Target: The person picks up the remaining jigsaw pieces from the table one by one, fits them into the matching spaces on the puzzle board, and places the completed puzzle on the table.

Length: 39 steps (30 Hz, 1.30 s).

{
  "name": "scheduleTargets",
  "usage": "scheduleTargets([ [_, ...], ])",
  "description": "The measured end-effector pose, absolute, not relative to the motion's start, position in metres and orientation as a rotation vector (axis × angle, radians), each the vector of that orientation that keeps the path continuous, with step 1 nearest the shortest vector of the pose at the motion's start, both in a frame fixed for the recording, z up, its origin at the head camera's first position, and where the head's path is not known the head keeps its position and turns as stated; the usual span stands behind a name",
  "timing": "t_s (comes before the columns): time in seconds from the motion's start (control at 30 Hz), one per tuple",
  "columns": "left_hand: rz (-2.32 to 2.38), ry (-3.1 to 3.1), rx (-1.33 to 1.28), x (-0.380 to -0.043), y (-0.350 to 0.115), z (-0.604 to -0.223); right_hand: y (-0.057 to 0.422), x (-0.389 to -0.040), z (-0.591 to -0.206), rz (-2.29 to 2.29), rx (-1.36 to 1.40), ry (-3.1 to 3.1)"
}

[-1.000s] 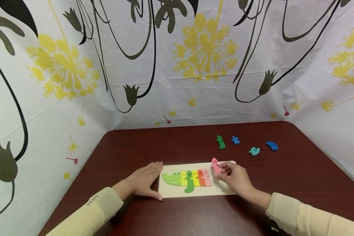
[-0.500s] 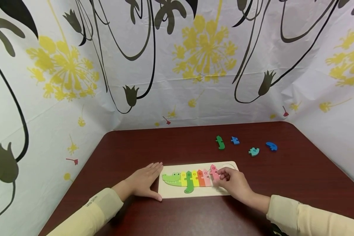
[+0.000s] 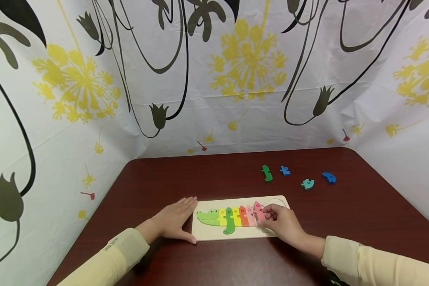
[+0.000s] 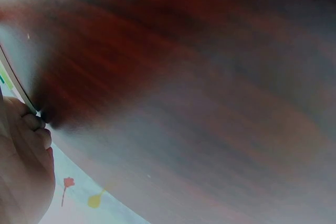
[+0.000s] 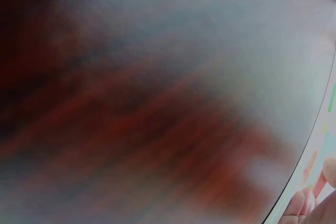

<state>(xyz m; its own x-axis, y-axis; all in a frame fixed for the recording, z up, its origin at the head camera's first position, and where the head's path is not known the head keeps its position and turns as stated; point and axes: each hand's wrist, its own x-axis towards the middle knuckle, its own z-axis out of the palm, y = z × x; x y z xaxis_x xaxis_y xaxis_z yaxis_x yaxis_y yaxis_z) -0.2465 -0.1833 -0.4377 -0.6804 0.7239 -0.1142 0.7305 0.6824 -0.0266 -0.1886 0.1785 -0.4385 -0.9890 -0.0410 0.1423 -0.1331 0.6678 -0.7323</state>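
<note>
A pale wooden puzzle board [image 3: 211, 235] lies on the table, with a light green crocodile head [image 3: 208, 216] and a row of coloured pieces set into it. My left hand [image 3: 173, 220] rests at the board's left edge, fingers straight and thumb spread. My right hand [image 3: 284, 222] pinches a deep pink puzzle piece [image 3: 258, 209] between thumb and fingers at the right end of the row, right beside a light pink piece [image 3: 250, 216]. The right hand covers part of the board's right side. In the right wrist view only the fingertips [image 5: 296, 203] show at the corner.
Beyond the board on the dark red table [image 3: 186, 178] lie a green piece [image 3: 267, 173], a small blue piece [image 3: 285, 170], a teal piece [image 3: 308, 184] and a curved blue piece [image 3: 329, 177]. A patterned white cloth [image 3: 200, 95] hangs around the table's back and sides.
My right hand has brought the pink piece down and slightly left, from above the board's upper edge to the end of the row. The left hand stays in place.
</note>
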Motion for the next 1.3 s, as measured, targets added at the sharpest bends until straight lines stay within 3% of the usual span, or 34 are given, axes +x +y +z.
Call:
scheduleTargets([
  [1.3, -0.116, 2.794, 1.215, -0.2465, -0.1823, -0.4361, 0.1765, -0.1924, -0.4414, 1.236, 0.197, -2.794],
])
